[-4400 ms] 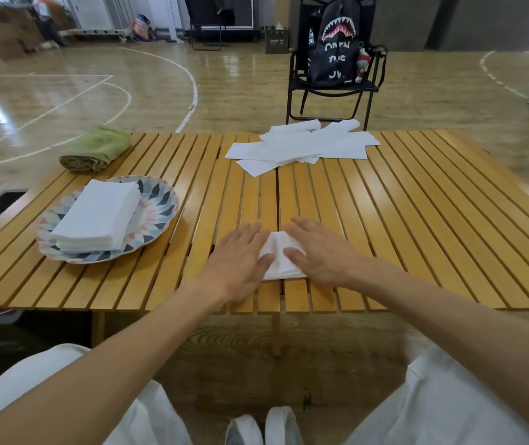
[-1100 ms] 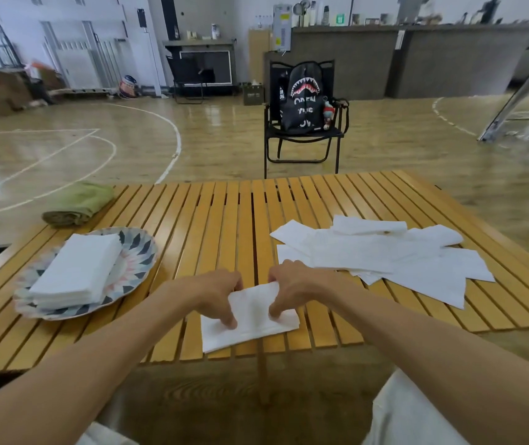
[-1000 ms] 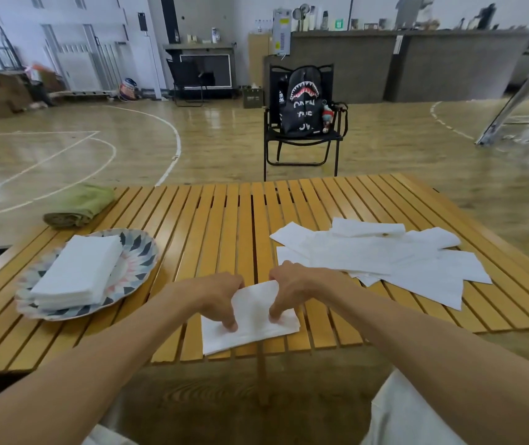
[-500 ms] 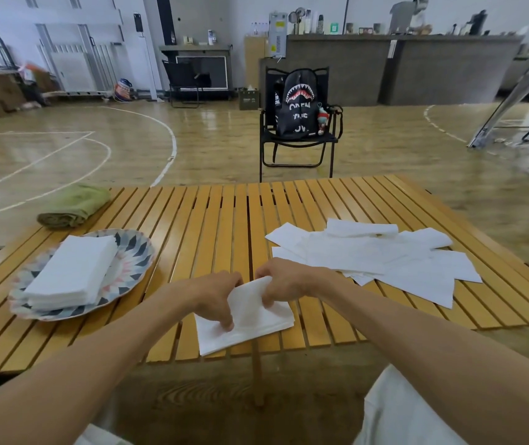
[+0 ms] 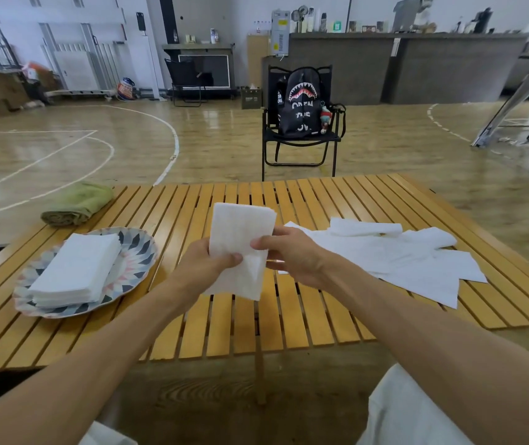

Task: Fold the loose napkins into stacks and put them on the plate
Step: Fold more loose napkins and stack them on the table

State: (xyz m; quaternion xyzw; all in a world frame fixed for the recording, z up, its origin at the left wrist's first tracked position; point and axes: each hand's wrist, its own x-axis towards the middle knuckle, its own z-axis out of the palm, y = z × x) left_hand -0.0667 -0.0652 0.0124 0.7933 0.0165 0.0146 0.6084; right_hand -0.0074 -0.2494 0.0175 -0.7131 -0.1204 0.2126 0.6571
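Note:
A folded white napkin [image 5: 240,232] stands upright in the air above the middle of the slatted wooden table [image 5: 289,322]. My left hand [image 5: 207,268] pinches its lower left edge and my right hand [image 5: 292,255] pinches its right side. To the left, a patterned plate [image 5: 134,252] carries a stack of folded napkins [image 5: 77,271]. A spread of loose napkins [image 5: 401,261] lies flat on the table to the right of my hands.
A rolled green towel [image 5: 77,203] lies at the table's far left corner. Beyond the table stands a black folding chair [image 5: 301,146] with a shark-print backpack [image 5: 300,106] on it. My white-clad knees show under the near table edge.
Both hands have lifted the folded napkin off the table and turned it upright. Earlier they were pressing and folding it flat on the slats.

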